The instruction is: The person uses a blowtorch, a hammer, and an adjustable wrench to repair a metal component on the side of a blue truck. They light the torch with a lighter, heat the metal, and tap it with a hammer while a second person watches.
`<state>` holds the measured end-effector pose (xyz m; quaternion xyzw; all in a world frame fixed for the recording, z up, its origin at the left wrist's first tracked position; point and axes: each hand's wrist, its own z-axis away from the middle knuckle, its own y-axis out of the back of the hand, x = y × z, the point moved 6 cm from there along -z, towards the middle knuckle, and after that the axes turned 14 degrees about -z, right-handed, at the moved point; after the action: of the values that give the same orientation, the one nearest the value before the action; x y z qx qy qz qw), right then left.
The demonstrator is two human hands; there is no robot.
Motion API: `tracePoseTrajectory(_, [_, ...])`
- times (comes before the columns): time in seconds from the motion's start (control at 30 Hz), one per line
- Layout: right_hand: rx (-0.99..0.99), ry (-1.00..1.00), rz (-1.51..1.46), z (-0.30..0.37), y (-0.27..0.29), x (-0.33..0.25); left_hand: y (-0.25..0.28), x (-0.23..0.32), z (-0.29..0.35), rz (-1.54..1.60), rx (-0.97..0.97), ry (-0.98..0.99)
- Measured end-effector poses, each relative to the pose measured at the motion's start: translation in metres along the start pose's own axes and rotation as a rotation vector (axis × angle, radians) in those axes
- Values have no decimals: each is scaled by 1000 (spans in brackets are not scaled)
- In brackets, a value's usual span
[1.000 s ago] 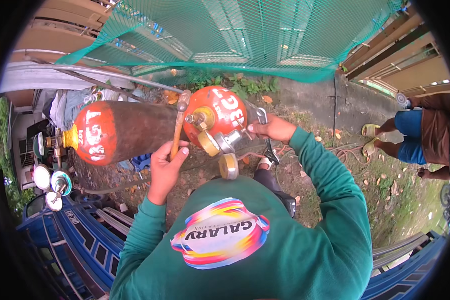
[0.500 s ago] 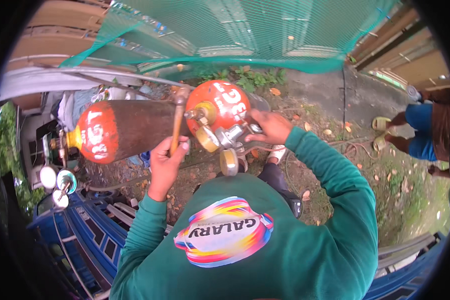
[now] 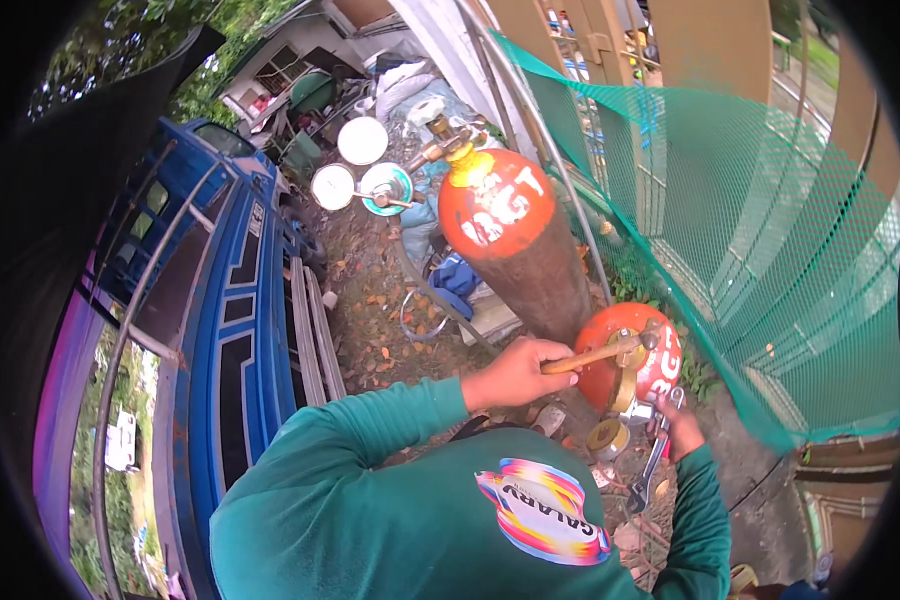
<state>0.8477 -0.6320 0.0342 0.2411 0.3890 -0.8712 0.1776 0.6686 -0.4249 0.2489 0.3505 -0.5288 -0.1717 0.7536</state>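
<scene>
My left hand (image 3: 515, 374) is closed round the wooden handle of a hammer (image 3: 595, 354). The hammer's head lies over the top of the nearer red-topped gas cylinder (image 3: 595, 330). My right hand (image 3: 684, 428) is closed on a silver wrench (image 3: 656, 455) beside the regulator; some of its fingers are hidden. A brass-coloured gauge (image 3: 607, 439) sticks out from the regulator toward my body. Behind, a taller gas cylinder (image 3: 515, 215) with a red shoulder and dark body carries its own regulator with several round gauges (image 3: 362, 141).
A blue truck (image 3: 245, 330) stands on the left, long rails beside it. Green netting (image 3: 760, 250) borders the right side. Blue cloth (image 3: 454, 283) and a hose lie on the leaf-strewn ground (image 3: 370, 320). Sacks and clutter fill the far end.
My view has swung left, bringing the truck and the taller cylinder's gauges further into sight. The wrench by my right hand now shows along its length. The hammer stays in my left hand.
</scene>
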Motion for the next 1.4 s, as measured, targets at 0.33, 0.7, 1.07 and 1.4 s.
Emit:
tracePoseTrajectory(0.33, [-225,923,1451,66,-32,-55,16,-52,50,66,204,76])
tracePoseTrajectory(0.7, [93,18,364,-11,46,14,207,18,86,-421,1436,30])
tracePoseTrajectory(1.07, [15,1183,1479,71,-28,-43,240,35,64,-895,1123,24])
tracePoseTrajectory(1.4, [-239,691,939,6,11,-36,264,63,80,-693,1251,234])
